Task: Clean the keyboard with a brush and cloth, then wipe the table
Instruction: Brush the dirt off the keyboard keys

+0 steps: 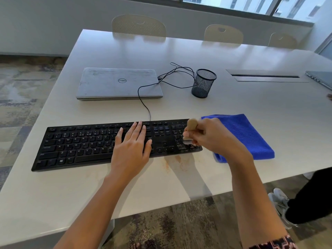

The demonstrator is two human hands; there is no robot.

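Note:
A black keyboard [77,146] lies across the white table [179,108] in front of me. My left hand [132,146] rests flat on its middle keys, fingers straight. My right hand [208,136] grips a small brush [192,124] with a tan wooden handle; its metal ferrule and bristles point down onto the number pad at the keyboard's right end. A folded blue cloth [249,135] lies on the table just right of the keyboard, partly behind my right hand. Orange-brown smudges [172,162] mark the table in front of the keyboard.
A closed silver laptop [119,83] sits behind the keyboard, with a black cable [143,99] running to it. A black mesh pen cup [203,83] stands to its right. Another laptop's edge [321,79] shows far right. Chairs [138,26] line the far side. A person's leg and shoes [294,203] are at right.

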